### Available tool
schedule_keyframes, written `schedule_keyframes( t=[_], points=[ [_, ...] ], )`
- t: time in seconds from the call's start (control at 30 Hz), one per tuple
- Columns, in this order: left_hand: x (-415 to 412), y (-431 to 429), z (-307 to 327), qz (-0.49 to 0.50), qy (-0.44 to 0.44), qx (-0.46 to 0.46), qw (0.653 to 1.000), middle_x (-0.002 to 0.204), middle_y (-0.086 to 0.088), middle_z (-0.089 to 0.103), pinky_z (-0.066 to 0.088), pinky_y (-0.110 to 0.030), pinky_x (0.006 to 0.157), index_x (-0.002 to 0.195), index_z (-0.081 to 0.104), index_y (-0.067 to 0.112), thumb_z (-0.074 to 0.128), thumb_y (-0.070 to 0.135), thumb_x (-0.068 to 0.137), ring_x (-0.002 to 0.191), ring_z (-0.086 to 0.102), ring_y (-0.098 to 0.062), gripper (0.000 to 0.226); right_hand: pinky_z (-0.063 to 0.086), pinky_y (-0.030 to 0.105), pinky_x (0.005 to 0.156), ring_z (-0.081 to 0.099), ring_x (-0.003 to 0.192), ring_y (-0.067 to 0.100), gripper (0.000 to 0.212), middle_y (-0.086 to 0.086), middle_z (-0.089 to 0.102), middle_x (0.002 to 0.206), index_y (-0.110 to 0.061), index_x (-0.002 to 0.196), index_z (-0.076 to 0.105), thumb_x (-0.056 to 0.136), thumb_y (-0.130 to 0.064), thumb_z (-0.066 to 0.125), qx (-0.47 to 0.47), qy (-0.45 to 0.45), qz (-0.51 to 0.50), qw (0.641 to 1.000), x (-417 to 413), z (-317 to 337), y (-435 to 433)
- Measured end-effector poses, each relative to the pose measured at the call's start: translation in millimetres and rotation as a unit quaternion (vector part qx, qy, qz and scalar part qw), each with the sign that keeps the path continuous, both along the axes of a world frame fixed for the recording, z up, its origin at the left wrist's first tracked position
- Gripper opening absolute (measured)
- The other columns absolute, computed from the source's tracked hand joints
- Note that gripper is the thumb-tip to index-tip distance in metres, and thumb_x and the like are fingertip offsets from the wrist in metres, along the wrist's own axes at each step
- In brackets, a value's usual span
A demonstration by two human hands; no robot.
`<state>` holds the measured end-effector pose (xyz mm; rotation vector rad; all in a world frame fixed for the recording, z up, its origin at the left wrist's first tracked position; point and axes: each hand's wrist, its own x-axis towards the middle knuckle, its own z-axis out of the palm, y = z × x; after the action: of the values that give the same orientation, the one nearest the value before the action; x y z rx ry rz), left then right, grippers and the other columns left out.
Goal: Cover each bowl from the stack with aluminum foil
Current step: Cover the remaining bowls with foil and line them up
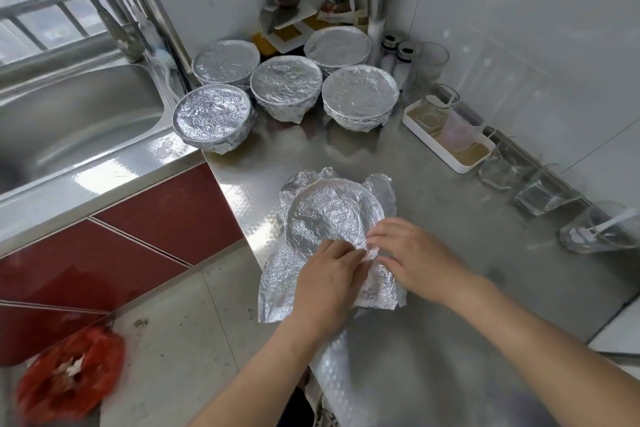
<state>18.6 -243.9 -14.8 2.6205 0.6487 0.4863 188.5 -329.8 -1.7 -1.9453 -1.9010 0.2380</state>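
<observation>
The left hand (327,276) has its fingers curled and pinches a fold of the foil sheet (277,291) at the six o'clock point of the bowl (329,211). The bowl itself is hidden, showing only as a round outline under the crinkled metal. The right hand (412,253) meets the same fold from the four o'clock side. Its fingertips lie on the foil, but blur there means I cannot tell whether they pinch it or merely press it flat.

The bowl sits on the steel counter (433,166), close to its near corner. The top is already moulded over the mouth, but the skirt is loose. It flares up from twelve to two o'clock, and a broad flap trails past the counter edge at seven o'clock.

The step in hand looks like crimping the near rim. To do it well:
- Hold the bowl steady with one hand while the other folds the foil down and under the lip.
- Work round the clock in short bites rather than one big tuck.
- Keep the top taut, since thin foil is likely to tear if dragged.
- Gather the long seven o'clock flap first, or it will pull the sheet off centre.

Five covered bowls (284,83) stand grouped at eleven to twelve o'clock, just right of the sink (79,121).
</observation>
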Motion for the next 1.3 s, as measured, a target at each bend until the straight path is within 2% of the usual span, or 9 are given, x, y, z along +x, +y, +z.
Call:
schedule_keyframes(
  t=[0.1,0.2,0.37,0.53,0.77,0.93,1.07,1.2,1.3],
  points=[
    [-9.3,15.5,-3.3,-0.019,-0.005,0.013,1.0,0.112,0.002,0.068,0.047,-0.032,0.089,0.105,0.071,0.017,0.048,0.034,0.099,0.106,0.056,-0.019,0.029,0.036,0.017,0.096,0.061,0.104,0.022,0.027,0.004,0.068,0.11,-0.007,0.105,0.072,0.078,-0.004,0.071,0.007,0.052,-0.044,0.998,-8.3,2.8,-3.4],
    [-20.7,26.8,-16.6,-0.049,0.036,0.029,0.998,0.124,-0.001,0.064,0.044,-0.038,0.1,0.111,0.069,0.02,0.048,0.037,0.101,0.121,0.054,-0.024,0.028,0.046,0.023,0.093,0.061,0.099,0.02,0.025,0.002,0.068,0.106,-0.01,0.103,0.073,0.079,-0.007,0.074,-0.001,0.045,-0.002,0.999,-21.4,-5.1,-8.4],
    [-28.4,29.9,-22.3,-0.067,0.064,0.05,0.994,0.133,-0.001,0.061,0.044,-0.04,0.104,0.12,0.066,0.022,0.038,0.048,0.101,0.128,0.052,-0.024,0.043,0.053,0.031,0.078,0.062,0.087,0.019,0.015,0.0,0.069,0.092,-0.009,0.086,0.073,0.074,-0.003,0.08,0.051,0.011,0.007,0.999,-23.7,-13.9,-8.2],
    [-27.7,27.3,-18.0,-0.069,0.075,0.06,0.993,0.135,-0.001,0.06,0.044,-0.042,0.105,0.125,0.064,0.022,0.034,0.049,0.101,0.129,0.052,-0.025,0.047,0.053,0.033,0.078,0.061,0.089,0.021,0.011,0.002,0.067,0.091,-0.008,0.085,0.071,0.077,-0.001,0.074,0.067,-0.011,0.015,0.998,-17.3,-16.3,-3.5],
    [-34.8,25.9,-11.8,-0.039,-0.021,0.052,0.998,0.088,0.01,0.064,0.051,-0.03,0.063,0.091,0.075,0.022,0.057,0.041,0.092,0.085,0.055,-0.014,0.026,0.051,0.032,0.072,0.058,0.086,0.021,0.01,-0.002,0.064,0.089,-0.015,0.087,0.07,0.081,-0.024,0.072,0.063,-0.037,0.018,0.997,-39.7,-9.8,-7.6],
    [-29.4,24.5,-14.2,-0.059,-0.014,0.11,0.992,0.079,0.008,0.062,0.05,-0.03,0.061,0.081,0.073,0.02,0.056,0.035,0.095,0.075,0.055,-0.015,0.027,0.051,0.035,0.061,0.053,0.078,0.021,0.005,0.001,0.06,0.084,-0.012,0.082,0.066,0.083,-0.01,0.07,0.077,-0.061,0.004,0.995,-46.7,-18.7,-1.1],
    [-22.7,20.7,-18.0,-0.068,-0.012,0.138,0.988,0.071,0.005,0.06,0.05,-0.031,0.058,0.071,0.069,0.018,0.052,0.032,0.096,0.068,0.054,-0.016,0.033,0.047,0.032,0.055,0.047,0.073,0.021,0.015,0.003,0.054,0.078,-0.011,0.075,0.06,0.08,0.0,0.051,0.082,-0.093,0.021,0.992,-42.7,-17.8,0.3],
    [-11.5,12.2,-9.7,-0.039,-0.009,0.101,0.994,0.065,0.006,0.055,0.048,-0.03,0.055,0.067,0.067,0.02,0.051,0.035,0.094,0.065,0.052,-0.015,0.035,0.049,0.031,0.062,0.05,0.078,0.021,0.013,0.003,0.056,0.081,-0.011,0.077,0.061,0.078,0.002,0.058,0.067,-0.099,0.056,0.991,-26.8,-14.9,-0.4],
    [-9.0,11.1,-1.3,-0.029,0.014,0.026,0.999,0.078,0.006,0.062,0.051,-0.034,0.062,0.079,0.07,0.02,0.046,0.04,0.097,0.078,0.055,-0.016,0.036,0.05,0.027,0.076,0.057,0.088,0.021,0.017,0.002,0.062,0.089,-0.011,0.083,0.067,0.072,0.0,0.073,0.049,-0.061,0.039,0.996,-10.5,-7.7,-3.7]
  ],
)
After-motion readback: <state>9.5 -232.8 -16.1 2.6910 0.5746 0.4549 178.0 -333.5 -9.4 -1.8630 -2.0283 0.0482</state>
